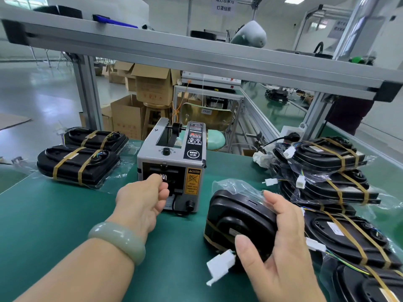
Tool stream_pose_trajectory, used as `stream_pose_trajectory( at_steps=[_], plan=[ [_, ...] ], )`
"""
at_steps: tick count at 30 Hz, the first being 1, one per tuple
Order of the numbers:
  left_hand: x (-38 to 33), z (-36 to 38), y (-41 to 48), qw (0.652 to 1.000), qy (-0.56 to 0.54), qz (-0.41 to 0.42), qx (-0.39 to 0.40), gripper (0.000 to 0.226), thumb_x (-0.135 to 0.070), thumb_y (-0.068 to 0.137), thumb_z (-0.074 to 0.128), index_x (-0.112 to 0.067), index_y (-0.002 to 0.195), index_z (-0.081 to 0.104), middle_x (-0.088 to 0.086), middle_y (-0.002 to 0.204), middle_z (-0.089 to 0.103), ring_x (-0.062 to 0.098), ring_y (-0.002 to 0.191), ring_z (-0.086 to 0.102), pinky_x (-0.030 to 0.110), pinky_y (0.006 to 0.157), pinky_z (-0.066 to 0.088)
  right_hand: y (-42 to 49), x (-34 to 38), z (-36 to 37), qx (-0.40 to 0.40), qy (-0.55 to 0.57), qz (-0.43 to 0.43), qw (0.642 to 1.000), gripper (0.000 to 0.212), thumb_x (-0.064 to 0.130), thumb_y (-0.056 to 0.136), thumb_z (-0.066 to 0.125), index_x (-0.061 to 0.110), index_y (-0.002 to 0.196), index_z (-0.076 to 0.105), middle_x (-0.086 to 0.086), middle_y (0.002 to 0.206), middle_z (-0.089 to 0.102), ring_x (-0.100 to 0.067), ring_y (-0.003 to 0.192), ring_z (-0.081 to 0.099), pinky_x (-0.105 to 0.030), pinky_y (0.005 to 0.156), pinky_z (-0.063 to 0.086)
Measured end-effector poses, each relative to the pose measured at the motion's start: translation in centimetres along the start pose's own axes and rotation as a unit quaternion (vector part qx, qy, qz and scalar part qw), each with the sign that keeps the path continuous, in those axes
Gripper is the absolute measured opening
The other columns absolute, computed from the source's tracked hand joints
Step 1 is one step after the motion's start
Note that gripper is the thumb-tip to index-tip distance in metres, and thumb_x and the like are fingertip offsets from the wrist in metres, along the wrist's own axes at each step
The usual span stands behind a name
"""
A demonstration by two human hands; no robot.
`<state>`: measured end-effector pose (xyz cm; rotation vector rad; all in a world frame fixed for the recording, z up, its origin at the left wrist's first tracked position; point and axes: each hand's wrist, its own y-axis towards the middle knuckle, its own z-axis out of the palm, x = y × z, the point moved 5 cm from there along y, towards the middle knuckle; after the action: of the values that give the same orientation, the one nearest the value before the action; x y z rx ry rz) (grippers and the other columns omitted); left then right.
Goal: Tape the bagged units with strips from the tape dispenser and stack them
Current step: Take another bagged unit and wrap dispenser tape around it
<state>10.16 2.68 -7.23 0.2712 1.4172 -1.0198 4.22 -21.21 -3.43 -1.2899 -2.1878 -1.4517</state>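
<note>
A grey automatic tape dispenser [174,162] stands at the middle of the green bench. My left hand [144,197], with a pale bangle on the wrist, reaches to its front outlet and pinches the tape strip there. My right hand [281,243] grips a black bagged unit [237,219] held tilted above the bench, a white connector [220,264] dangling from it. Two taped bagged units [78,162] lie at the left. A pile of several bagged units [340,192] banded with tan tape fills the right side.
The green bench mat [54,214] stretches across the front. An aluminium frame rail [196,59] crosses overhead, with a post [87,92] at the back left. Cardboard boxes [150,83] and a stool stand behind the bench. Another green bench [279,107] runs off to the back right.
</note>
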Motion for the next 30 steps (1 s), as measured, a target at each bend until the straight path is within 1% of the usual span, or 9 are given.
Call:
stream_pose_trajectory(
  at_steps=[3,7,12,15,17,21,24,28,30],
  plan=[
    [0.2,-0.5,-2.4,0.997,-0.041,-0.02,0.066,0.02,-0.015,0.088,0.059,-0.012,0.069,0.06,-0.005,0.047,0.059,0.001,0.037,0.051,0.013,0.036,0.04,0.5,-0.2,-0.3,0.035,0.016,0.017,0.999,0.076,0.057,0.053,0.067,0.059,0.122,0.034,0.029,0.12,0.045,0.008,0.111,0.048,0.002,0.085,0.032],
    [-0.6,-0.8,-6.5,0.986,-0.064,0.004,0.156,0.015,-0.021,0.084,0.064,-0.017,0.07,0.061,-0.004,0.053,0.06,0.004,0.04,0.052,0.016,0.035,0.041,0.8,-0.6,-0.4,-0.022,0.006,0.042,0.999,0.073,0.061,0.04,0.073,0.064,0.106,0.042,0.033,0.107,0.056,0.008,0.092,0.057,0.002,0.077,0.036],
    [-1.6,-0.4,-11.3,0.956,0.015,0.128,0.265,0.019,-0.033,0.047,0.085,-0.023,0.053,0.069,0.001,0.059,0.064,0.008,0.044,0.052,0.016,0.04,0.043,0.1,0.1,0.1,-0.12,-0.08,-0.028,0.989,0.069,0.04,0.048,0.082,0.029,0.11,0.055,0.019,0.1,0.058,-0.001,0.09,0.053,-0.003,0.085,0.035],
    [-0.8,0.6,-13.5,0.904,0.064,0.161,0.39,0.017,-0.045,0.055,0.073,-0.029,0.06,0.072,0.012,0.072,0.072,0.008,0.05,0.059,0.017,0.044,0.043,0.1,0.5,0.0,-0.134,-0.121,-0.057,0.982,0.059,0.033,0.052,0.083,0.01,0.103,0.065,0.002,0.098,0.063,-0.017,0.087,0.058,-0.027,0.079,0.046],
    [-0.5,1.6,-14.6,0.864,0.071,0.16,0.472,0.013,-0.042,0.063,0.068,-0.03,0.063,0.071,0.016,0.083,0.074,0.005,0.063,0.064,0.017,0.048,0.043,0.0,0.6,0.0,-0.118,-0.12,-0.064,0.984,0.055,0.035,0.057,0.083,0.01,0.103,0.066,-0.002,0.098,0.066,-0.021,0.086,0.062,-0.035,0.074,0.048],
    [-1.6,2.2,-12.9,0.906,0.017,0.16,0.392,0.016,-0.038,0.072,0.079,-0.027,0.063,0.072,0.019,0.096,0.071,0.006,0.062,0.058,0.017,0.045,0.04,0.1,1.3,0.4,-0.088,-0.115,-0.105,0.984,0.054,0.044,0.068,0.074,0.005,0.105,0.068,-0.007,0.1,0.067,-0.024,0.087,0.063,-0.039,0.074,0.05],
    [-2.2,2.0,-12.5,0.918,0.029,0.186,0.349,0.02,-0.046,0.064,0.077,-0.027,0.063,0.071,0.019,0.095,0.071,0.012,0.064,0.053,0.016,0.046,0.038,0.0,1.6,0.5,-0.095,-0.111,-0.122,0.982,0.055,0.045,0.068,0.073,0.015,0.113,0.06,-0.008,0.103,0.066,-0.022,0.09,0.061,-0.037,0.077,0.049],
    [-1.5,0.3,-12.3,0.926,0.058,0.263,0.266,0.026,-0.054,0.06,0.072,-0.028,0.066,0.071,-0.007,0.054,0.056,0.004,0.048,0.041,0.015,0.049,0.036,0.0,1.6,0.6,-0.086,-0.114,-0.109,0.984,0.057,0.048,0.069,0.07,0.022,0.116,0.052,-0.005,0.104,0.065,-0.023,0.089,0.059,-0.035,0.076,0.046],
    [-0.6,-0.5,-11.8,0.934,0.083,0.256,0.236,0.039,-0.063,0.048,0.063,-0.031,0.068,0.073,-0.016,0.067,0.062,0.003,0.058,0.052,0.022,0.065,0.04,0.0,1.8,0.8,-0.092,-0.123,-0.116,0.981,0.056,0.048,0.069,0.069,0.022,0.116,0.052,-0.007,0.103,0.064,-0.023,0.088,0.057,-0.036,0.074,0.046]
  ],
)
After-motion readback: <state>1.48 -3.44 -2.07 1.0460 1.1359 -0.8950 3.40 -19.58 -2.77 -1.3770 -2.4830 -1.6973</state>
